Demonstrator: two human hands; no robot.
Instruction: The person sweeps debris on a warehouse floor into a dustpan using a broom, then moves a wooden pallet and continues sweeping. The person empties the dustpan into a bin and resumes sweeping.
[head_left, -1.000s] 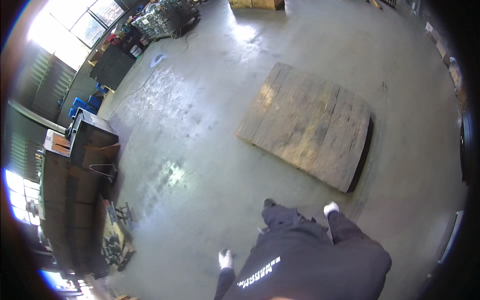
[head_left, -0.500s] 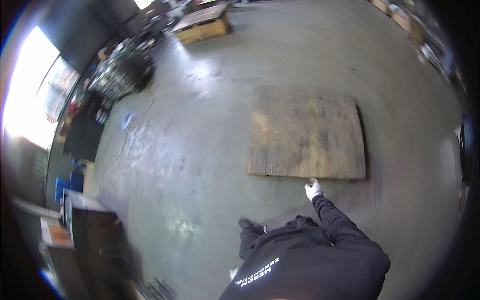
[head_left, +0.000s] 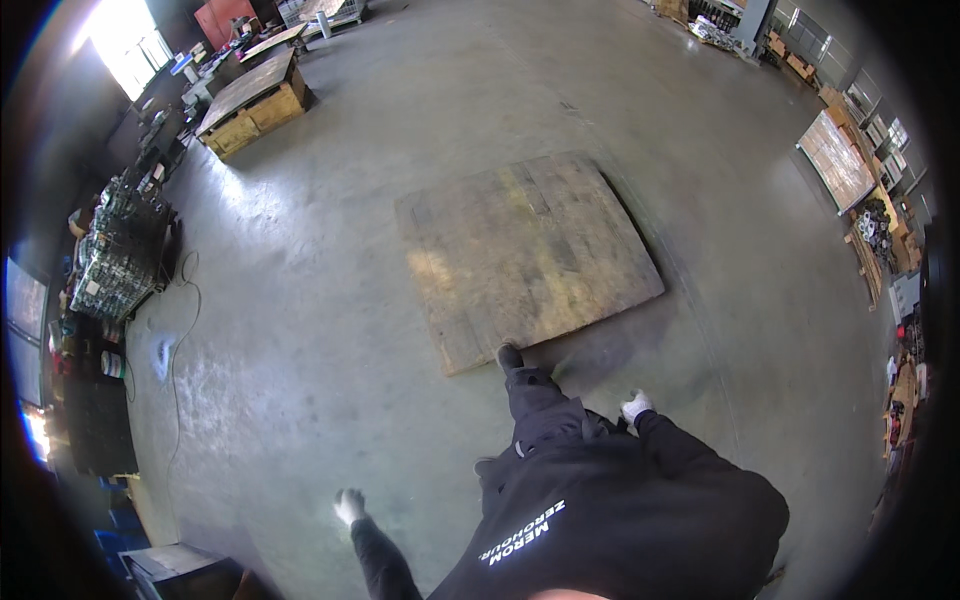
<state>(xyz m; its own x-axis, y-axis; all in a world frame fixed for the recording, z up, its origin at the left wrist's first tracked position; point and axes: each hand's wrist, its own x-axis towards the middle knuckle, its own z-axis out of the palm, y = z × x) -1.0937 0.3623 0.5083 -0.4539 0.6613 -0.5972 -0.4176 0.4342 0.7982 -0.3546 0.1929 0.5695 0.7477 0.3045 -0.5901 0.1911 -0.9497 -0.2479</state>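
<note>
My left hand (head_left: 349,506), in a white glove, hangs out to the side over the grey floor. Its fingers are slightly blurred but look apart, with nothing in them. On the other side, my right hand (head_left: 635,405), also white-gloved, hangs by my hip. Its fingers are loosely bent and no held thing shows. Ahead of me a low wooden platform (head_left: 530,250) of worn planks lies on the floor, nearest to my right hand but apart from it. My dark shoe (head_left: 509,355) overlaps its near edge; whether it touches cannot be told.
A yellowish wooden crate (head_left: 255,105) stands at the far left. Closer on that side is a wrapped stack of metal parts (head_left: 122,245), with a cable (head_left: 178,370) along the floor. A dark box-like unit (head_left: 180,570) stands at the lower left. Pallets and boxes (head_left: 838,160) line the right side.
The view has turned right and the platform now sits further left and angled. My right hand has moved back from the platform's edge. My left hand has come into view; one foot has stepped forward.
</note>
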